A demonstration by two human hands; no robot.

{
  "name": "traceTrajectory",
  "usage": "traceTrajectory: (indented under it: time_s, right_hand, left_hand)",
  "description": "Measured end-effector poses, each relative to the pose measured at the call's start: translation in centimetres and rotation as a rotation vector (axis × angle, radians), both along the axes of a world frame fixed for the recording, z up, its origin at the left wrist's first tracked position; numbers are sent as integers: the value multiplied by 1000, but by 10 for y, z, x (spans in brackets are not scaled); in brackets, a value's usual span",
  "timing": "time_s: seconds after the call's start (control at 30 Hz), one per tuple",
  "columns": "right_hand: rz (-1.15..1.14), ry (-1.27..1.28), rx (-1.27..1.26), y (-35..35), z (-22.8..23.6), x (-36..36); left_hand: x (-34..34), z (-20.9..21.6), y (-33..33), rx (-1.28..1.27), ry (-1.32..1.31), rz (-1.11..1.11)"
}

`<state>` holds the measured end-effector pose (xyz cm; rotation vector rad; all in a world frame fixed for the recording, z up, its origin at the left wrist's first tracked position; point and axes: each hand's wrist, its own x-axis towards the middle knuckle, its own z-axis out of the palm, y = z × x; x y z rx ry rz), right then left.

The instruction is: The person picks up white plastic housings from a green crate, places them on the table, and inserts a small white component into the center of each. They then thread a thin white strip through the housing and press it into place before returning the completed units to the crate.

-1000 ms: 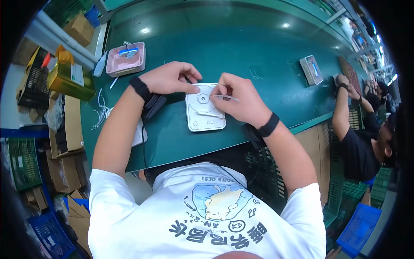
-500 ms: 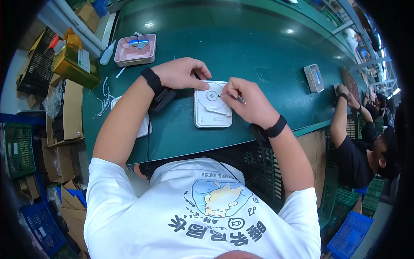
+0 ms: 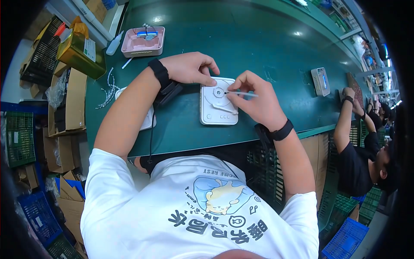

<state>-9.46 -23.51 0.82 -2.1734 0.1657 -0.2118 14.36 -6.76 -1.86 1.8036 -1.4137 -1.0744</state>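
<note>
A flat white disc player (image 3: 219,117) with rounded corners lies on the green table in front of me. It has a round hub, a curved recess and a row of small buttons. My left hand (image 3: 189,69) is at its far left corner, the thumb pressed on its top and the other fingers curled beyond the far edge. Between the thumb and fingers of my right hand (image 3: 258,100) is a thin white stick (image 3: 245,93), pinched and held nearly level. Its dark tip points at the hub; whether it touches cannot be made out.
A pink open case (image 3: 143,46) with wires and a blue part stands far left, near a squeeze bottle (image 3: 114,44). White cables (image 3: 108,93) and another white casing (image 3: 148,120) lie by my left forearm. A co-worker sits right, near a small case (image 3: 320,82).
The thin stick has swung clear of my right fingers and now shows lengthwise, its tip by the hub. The whole view has shifted slightly; my left thumb stays on the player.
</note>
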Motion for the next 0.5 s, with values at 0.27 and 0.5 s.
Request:
traceTrajectory:
  time_s: [0.27,0.5]
  right_hand:
    - [15,34,42,3,-6,2]
    - [-130,30,237,4,-19,5]
  left_hand:
    - [-2,2,1,18,0,-19]
    - [-5,8,0,38,0,0]
